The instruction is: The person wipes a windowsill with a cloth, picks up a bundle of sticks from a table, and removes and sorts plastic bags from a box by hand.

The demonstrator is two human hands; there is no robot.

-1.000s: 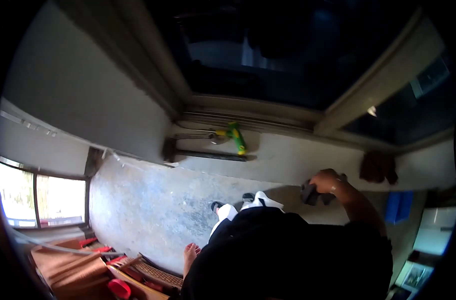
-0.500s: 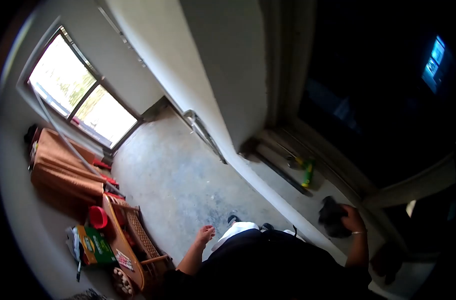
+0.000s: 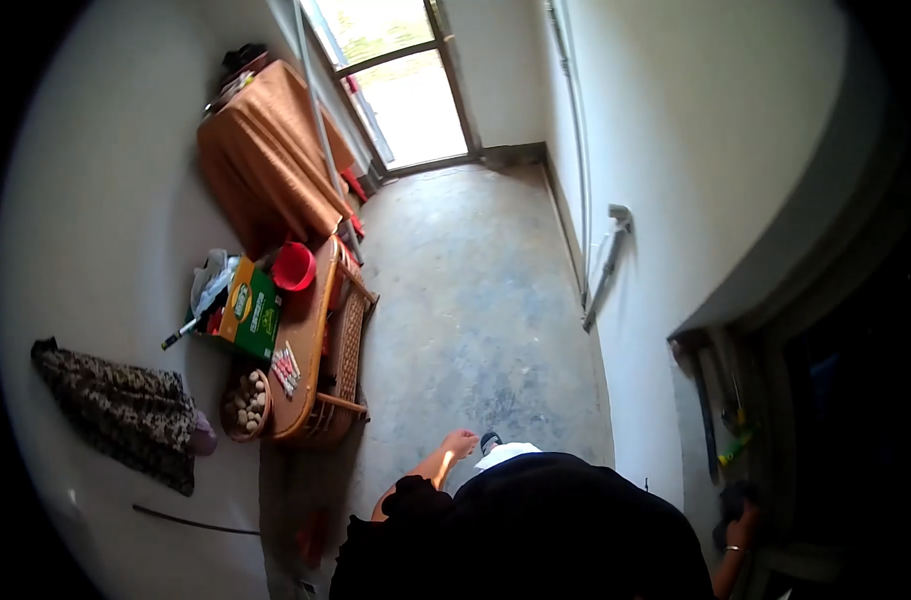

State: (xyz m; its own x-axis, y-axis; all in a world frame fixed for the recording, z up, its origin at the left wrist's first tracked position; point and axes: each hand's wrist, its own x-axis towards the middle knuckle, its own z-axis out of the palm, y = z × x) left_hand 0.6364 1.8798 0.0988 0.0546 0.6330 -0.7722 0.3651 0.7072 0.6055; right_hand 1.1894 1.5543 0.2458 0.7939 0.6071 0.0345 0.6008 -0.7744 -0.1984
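Observation:
My left hand (image 3: 460, 444) hangs over the concrete floor (image 3: 455, 300), its fingers loosely curled; what they hold, if anything, is too small to tell. At the lower right, my right hand (image 3: 743, 524), with a bracelet at the wrist, grips a dark, soft-looking object (image 3: 732, 505) on or just above the sill (image 3: 692, 430). Near that hand on the sill are a green and yellow item (image 3: 737, 446) and a long dark bar (image 3: 707, 420).
At left stand a wicker-sided table (image 3: 315, 350), a green box (image 3: 255, 310), a red bowl (image 3: 293, 266), a basket of round pale items (image 3: 246, 405) and an orange-brown cloth (image 3: 270, 150). Camouflage fabric (image 3: 125, 400) hangs nearby. A glazed door (image 3: 410, 100) is ahead; a grey pipe (image 3: 607, 265) leans right.
The view has turned left, so the table and door stand nearer the middle. My right hand now shows at the lower right edge, still holding the dark object.

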